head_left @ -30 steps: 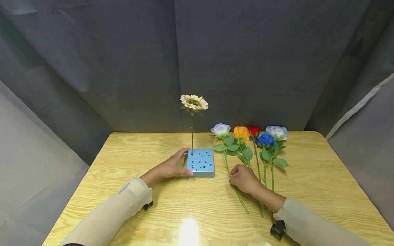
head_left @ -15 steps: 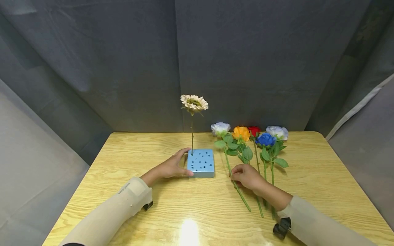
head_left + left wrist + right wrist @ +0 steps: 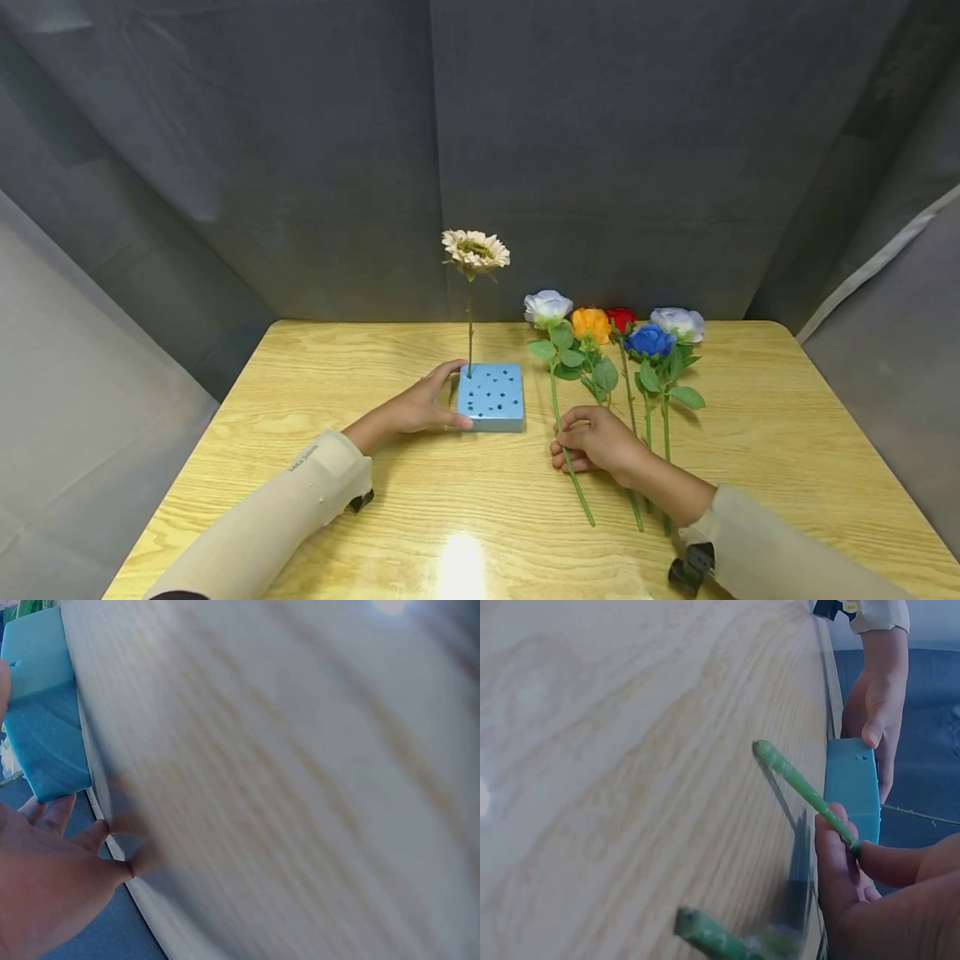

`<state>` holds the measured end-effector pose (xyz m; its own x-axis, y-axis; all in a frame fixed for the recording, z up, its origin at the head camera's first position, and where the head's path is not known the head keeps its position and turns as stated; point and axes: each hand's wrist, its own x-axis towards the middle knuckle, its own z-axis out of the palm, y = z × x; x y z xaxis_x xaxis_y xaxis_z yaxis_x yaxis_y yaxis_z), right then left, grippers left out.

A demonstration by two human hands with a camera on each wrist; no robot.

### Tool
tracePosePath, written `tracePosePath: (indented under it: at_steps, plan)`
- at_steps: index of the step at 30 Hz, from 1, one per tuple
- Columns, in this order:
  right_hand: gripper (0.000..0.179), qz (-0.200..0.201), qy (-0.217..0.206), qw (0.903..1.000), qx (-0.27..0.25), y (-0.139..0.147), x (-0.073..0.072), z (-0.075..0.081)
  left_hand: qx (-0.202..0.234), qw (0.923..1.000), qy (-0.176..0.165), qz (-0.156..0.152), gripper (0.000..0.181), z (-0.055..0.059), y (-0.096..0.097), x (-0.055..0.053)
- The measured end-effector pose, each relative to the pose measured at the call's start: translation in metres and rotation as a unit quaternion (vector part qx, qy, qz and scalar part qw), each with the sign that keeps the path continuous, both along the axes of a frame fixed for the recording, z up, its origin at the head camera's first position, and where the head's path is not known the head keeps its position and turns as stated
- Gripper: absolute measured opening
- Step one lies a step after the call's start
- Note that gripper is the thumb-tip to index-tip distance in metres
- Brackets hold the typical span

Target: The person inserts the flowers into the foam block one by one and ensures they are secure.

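In the head view my left hand (image 3: 417,405) holds the left side of a blue flower-arranging block (image 3: 492,398) full of small holes, thumb at the front, fingers at the back. A cream artificial daisy-like flower (image 3: 476,250) stands upright in the block's back-left hole. My right hand (image 3: 600,442) pinches the green stem of a pale white artificial rose (image 3: 547,308) between thumb and fingers. From the right wrist, the stem's cut end (image 3: 763,750) points out over the table, above its shadow. The left wrist view shows fingers against the blue block (image 3: 52,742).
Right of the held rose lie an orange rose (image 3: 591,323), a red rose (image 3: 621,319), a blue rose (image 3: 650,340) and another pale white rose (image 3: 678,323). Their stems run toward the front of the wooden table (image 3: 375,533). A grey curtain (image 3: 337,167) hangs behind.
The right hand has taken the pale rose's stem between its fingers; the bloom has risen and shifted slightly right. The left hand and block have stayed in place.
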<state>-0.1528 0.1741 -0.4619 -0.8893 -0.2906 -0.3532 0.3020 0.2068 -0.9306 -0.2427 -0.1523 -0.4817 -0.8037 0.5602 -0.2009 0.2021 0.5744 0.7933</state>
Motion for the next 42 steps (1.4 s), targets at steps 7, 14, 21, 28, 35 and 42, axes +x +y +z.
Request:
tracePosePath:
  at_steps: [7,14,21,28,35,42]
  plan:
    - [0.020,-0.003,0.008,0.9998,-0.016,-0.001,0.002,0.000,0.003,1.0000,0.002,-0.003,0.116,0.001,0.000,0.001]
    - [0.019,-0.020,0.028,0.9993,-0.017,-0.002,0.001,0.004,0.007,1.0000,0.004,0.000,0.113,0.001,0.000,0.001]
    - [0.018,-0.029,0.033,0.9987,-0.028,-0.005,-0.002,0.010,0.012,0.9999,0.001,0.001,0.113,0.000,0.000,0.000]
    - [0.017,-0.042,0.043,0.9977,-0.030,-0.008,-0.005,0.017,0.011,0.9999,0.000,-0.001,0.114,0.000,0.000,0.001]
    - [0.017,-0.040,0.068,0.9967,-0.017,-0.011,-0.007,0.024,0.013,0.9999,-0.001,0.000,0.114,-0.001,0.000,0.000]
    - [0.014,-0.034,0.102,0.9942,0.001,-0.013,-0.011,0.028,0.005,1.0000,-0.001,-0.002,0.117,-0.002,0.000,-0.001]
